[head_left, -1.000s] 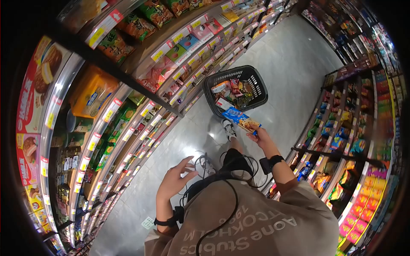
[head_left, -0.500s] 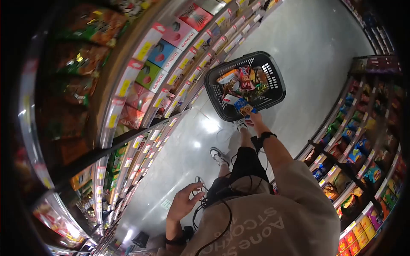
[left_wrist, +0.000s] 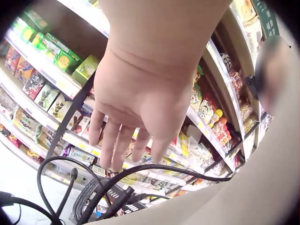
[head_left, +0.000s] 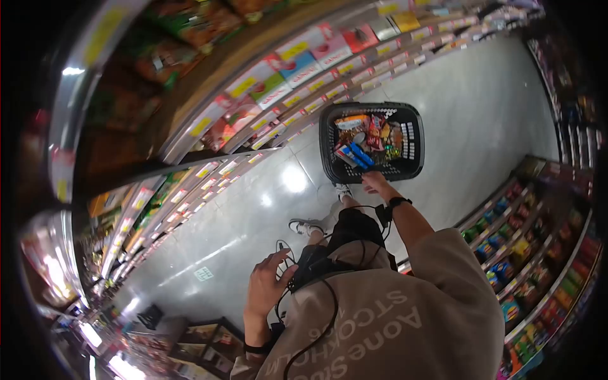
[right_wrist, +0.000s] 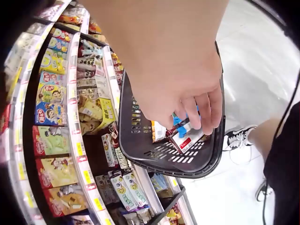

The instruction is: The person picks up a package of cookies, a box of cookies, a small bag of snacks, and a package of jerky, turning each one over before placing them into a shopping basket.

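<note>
The right hand [head_left: 375,182] hangs over the near rim of a black shopping basket [head_left: 413,172], fingers loosely bent and pointing down into it. Just beyond those fingertips, a blue cookie pack [head_left: 358,154] lies tilted inside the basket. Beside it is a white box with a red label [right_wrist: 185,141], partly hidden by the fingers in the right wrist view. Several snack packs, one of them a red bag [head_left: 375,132], fill the far part. The left hand [head_left: 266,285] is held near the waist beside black cables [left_wrist: 154,167], palm showing in the left wrist view, with nothing in it.
Shelves of boxed and bagged snacks [right_wrist: 57,140] run close along the left. Another snack shelf [head_left: 525,253] stands to the right. Between them is the grey floor [head_left: 468,114], with the person's shoes [head_left: 306,228] near the basket.
The right hand carried the cookie pack forward and down to the basket; the pack now lies inside, just apart from the fingers. The left hand stayed near the waist. The view turned and shifted.
</note>
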The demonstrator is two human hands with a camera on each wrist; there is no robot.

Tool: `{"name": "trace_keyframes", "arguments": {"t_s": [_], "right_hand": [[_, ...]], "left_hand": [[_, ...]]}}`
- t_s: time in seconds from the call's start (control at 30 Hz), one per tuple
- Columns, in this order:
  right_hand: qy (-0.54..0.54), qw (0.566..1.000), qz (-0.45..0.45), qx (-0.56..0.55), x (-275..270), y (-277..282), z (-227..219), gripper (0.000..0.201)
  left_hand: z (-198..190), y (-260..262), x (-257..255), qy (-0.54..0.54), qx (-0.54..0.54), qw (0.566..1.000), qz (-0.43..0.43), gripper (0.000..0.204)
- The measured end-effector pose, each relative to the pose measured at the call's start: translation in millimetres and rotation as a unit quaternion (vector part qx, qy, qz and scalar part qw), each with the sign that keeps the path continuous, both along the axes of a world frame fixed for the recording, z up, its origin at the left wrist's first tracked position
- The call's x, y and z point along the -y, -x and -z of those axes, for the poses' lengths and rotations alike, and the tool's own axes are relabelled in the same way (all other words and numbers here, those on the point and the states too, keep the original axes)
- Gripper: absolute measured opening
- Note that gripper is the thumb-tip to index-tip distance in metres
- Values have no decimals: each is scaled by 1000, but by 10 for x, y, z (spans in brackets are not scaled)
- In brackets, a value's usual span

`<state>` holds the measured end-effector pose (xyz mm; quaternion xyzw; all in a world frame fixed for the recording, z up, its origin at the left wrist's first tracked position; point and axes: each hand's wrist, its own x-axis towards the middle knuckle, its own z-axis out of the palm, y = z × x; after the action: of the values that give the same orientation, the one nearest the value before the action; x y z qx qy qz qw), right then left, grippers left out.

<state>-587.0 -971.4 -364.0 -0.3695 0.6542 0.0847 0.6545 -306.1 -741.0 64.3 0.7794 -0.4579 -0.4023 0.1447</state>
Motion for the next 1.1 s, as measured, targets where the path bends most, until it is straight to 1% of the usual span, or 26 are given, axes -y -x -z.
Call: {"name": "trace_keyframes", "arguments": {"t_s": [0.03, 0.1, 0.13, 0.17, 0.2, 0.23, 0.27, 0.3, 0.33, 0.37, 0.4, 0.43, 0.47, 0.5, 0.57, 0.6, 0.63, 0.67, 0.7, 0.77, 0.8, 0.87, 0.93, 1.0, 1.07, 1.1], "right_hand": [[5, 999, -50, -4, 23, -25, -31, 28], [9, 996, -86, -8, 39, -68, -92, 28], [-17, 996, -83, 22, 85, 70, 301, 28], [-44, 994, -88, 53, 135, 61, 655, 29], [30, 989, -123, 73, 135, -78, -86, 32], [49, 992, -115, 10, 115, -254, -86, 37], [20, 972, -141, 187, 167, -197, -278, 45], [-4, 981, -173, 87, 148, -450, -665, 54], [-7, 970, -161, 181, 151, -488, -711, 53], [-10, 968, -209, 137, 197, -724, -672, 49], [-5, 969, -233, 83, 164, -1031, -811, 43], [17, 970, -217, 111, 91, -1215, -939, 38], [-39, 970, -211, 114, 223, -1407, -490, 33], [-14, 970, -221, 101, 100, -1644, -814, 31], [8, 960, -262, 95, -115, -2133, -1122, 30], [42, 951, -296, 74, -244, -2383, -1212, 31], [70, 940, -323, 78, -374, -2617, -1297, 32], [73, 928, -352, 98, -485, -2843, -1378, 31], [75, 915, -378, 119, -620, -3055, -1467, 31], [86, 900, -401, 151, -921, -3429, -1622, 31], [90, 892, -411, 165, -1082, -3587, -1729, 30], [56, 896, -403, 174, -1397, -3868, -1969, 31], [18, 900, -384, 204, -1776, -4134, -2285, 33], [27, 894, -380, 237, -2070, -4462, -2537, 33], [41, 882, -374, 283, -2374, -4750, -2666, 34], [47, 877, -367, 307, -2515, -4859, -2719, 34]], "left_hand": [[-14, 1, -103, 5, -14, 1000, -25, 37], [-36, -4, -350, 17, -36, 996, -78, 37], [-104, -22, -441, 5, -34, 996, -87, 40], [-140, -28, -561, 13, -34, 994, -102, 40], [-154, -39, -703, 23, -29, 992, -123, 41], [-160, -65, -866, 32, -21, 988, -149, 42], [-152, -88, -1050, 30, -11, 986, -163, 45], [-154, -103, -1224, 54, -3, 981, -186, 45], [-166, -110, -1397, 77, 7, 975, -208, 46], [-167, -110, -1595, 98, 15, 968, -229, 46], [-105, -112, -1831, 103, 16, 961, -256, 49], [-158, -92, -2026, 102, 17, 951, -292, 49], [-213, -87, -2199, 103, 16, 941, -322, 49], [-256, -105, -2389, 105, 14, 932, -346, 50], [-252, -52, -2773, 126, -7, 900, -418, 50], [-197, -38, -2974, 132, -10, 887, -443, 51], [-110, -35, -3171, 137, -16, 875, -464, 51], [54, 5, -3370, 159, -1, 861, -483, 53], [71, 25, -3518, 150, -3, 855, -497, 52], [89, 11, -3810, 126, -9, 844, -521, 50], [91, -2, -3937, 135, -14, 838, -528, 49], [96, -6, -4185, 152, -25, 828, -540, 47], [124, -38, -4451, 181, -4, 815, -550, 47], [119, -93, -4652, 200, 7, 799, -567, 46], [43, -128, -4898, 195, 5, 787, -586, 45], [20, -158, -5019, 191, 4, 788, -585, 44]]}}
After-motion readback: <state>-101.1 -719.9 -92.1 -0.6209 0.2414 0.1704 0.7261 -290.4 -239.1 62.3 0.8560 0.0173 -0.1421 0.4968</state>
